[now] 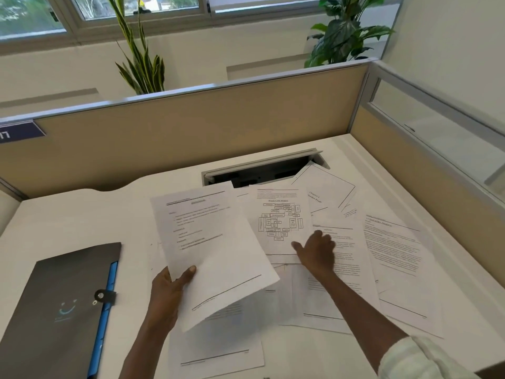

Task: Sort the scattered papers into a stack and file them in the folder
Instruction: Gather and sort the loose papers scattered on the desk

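My left hand (170,291) grips a printed sheet (216,247) by its lower left edge and holds it lifted off the desk, tilted. My right hand (317,251) lies flat, fingers spread, on the lower edge of a sheet with a block diagram (278,214). Several more printed papers lie scattered and overlapping around it: one at the right (396,258), one under my right forearm (336,296), one near the front edge (218,348), one at the back (328,190). A dark grey folder (62,302) with a blue spine lies closed at the left.
The white desk (82,214) is enclosed by tan partition walls (191,132) at the back and right. An open cable hatch (262,168) sits in the desk behind the papers. Two potted plants stand beyond the partition.
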The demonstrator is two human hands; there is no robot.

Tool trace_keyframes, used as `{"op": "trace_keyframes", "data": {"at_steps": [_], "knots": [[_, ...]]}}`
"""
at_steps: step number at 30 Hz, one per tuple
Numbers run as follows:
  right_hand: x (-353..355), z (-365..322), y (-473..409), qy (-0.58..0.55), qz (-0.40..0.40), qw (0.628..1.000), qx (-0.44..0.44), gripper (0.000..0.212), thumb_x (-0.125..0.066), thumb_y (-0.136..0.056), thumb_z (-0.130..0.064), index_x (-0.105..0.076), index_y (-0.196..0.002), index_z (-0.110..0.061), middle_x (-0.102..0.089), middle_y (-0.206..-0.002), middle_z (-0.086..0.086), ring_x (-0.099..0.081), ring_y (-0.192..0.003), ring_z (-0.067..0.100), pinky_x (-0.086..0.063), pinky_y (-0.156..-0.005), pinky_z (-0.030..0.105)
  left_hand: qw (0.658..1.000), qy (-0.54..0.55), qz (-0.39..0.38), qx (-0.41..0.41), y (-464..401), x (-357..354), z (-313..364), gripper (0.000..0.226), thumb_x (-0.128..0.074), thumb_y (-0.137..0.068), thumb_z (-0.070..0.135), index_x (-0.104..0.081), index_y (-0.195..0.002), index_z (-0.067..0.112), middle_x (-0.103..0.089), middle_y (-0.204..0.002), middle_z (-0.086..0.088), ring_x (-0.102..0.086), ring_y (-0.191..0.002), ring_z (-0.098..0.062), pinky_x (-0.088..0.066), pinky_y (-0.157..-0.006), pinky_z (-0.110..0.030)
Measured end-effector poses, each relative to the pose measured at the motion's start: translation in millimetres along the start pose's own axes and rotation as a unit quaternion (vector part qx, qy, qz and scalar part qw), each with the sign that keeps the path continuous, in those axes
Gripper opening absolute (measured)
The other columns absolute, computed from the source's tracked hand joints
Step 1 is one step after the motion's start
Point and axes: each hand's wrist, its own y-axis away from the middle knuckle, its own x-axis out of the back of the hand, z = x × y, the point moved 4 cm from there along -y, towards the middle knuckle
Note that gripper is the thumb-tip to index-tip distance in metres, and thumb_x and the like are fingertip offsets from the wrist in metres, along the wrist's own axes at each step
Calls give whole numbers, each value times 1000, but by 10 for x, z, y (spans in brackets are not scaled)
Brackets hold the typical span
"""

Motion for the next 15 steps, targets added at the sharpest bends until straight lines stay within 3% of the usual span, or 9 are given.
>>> {"op": "trace_keyframes", "data": {"at_steps": [5,8,11,13,15], "knots": [[-95,126,-98,76,-17,996,-37,93,-76,-76,-47,-28,-138,3,-48,-132,20,-46,-122,35,-45,-92,45,999,-41,33,-8,32,92,-46,15,-73,-89,10,-71,-99,20,-80,-88,9,-77,-79,-13,-58,-63,-23],[-130,121,-157,-5,-24,999,-37,65,-76,-80,-28,-40,-127,2,-59,-122,21,-58,-113,37,-49,-89,40,996,-59,62,-13,26,144,-61,18,-72,-90,9,-69,-106,17,-77,-95,4,-74,-87,-22,-56,-78,-34],[-65,105,-172,-100,11,995,-16,30,-60,-88,-7,-52,-115,1,-64,-114,23,-61,-105,39,-50,-84,38,992,-85,87,-23,6,187,-53,31,-68,-93,12,-64,-123,10,-71,-109,-8,-68,-94,-30,-53,-86,-40],[21,94,-149,-200,37,979,-6,23,-55,-88,0,-57,-111,2,-66,-111,23,-62,-100,39,-54,-82,38,989,-105,102,-27,-10,217,-58,37,-64,-96,15,-59,-132,9,-67,-117,-10,-65,-98,-33,-52,-87,-43],[128,62,-114,-278,41,960,3,19,-57,-88,2,-58,-107,2,-65,-108,21,-62,-89,35,-60,-65,37,985,-122,115,-27,-26,244,-64,39,-60,-99,17,-56,-137,9,-65,-122,-12,-64,-101,-35,-53,-87,-47]]}}
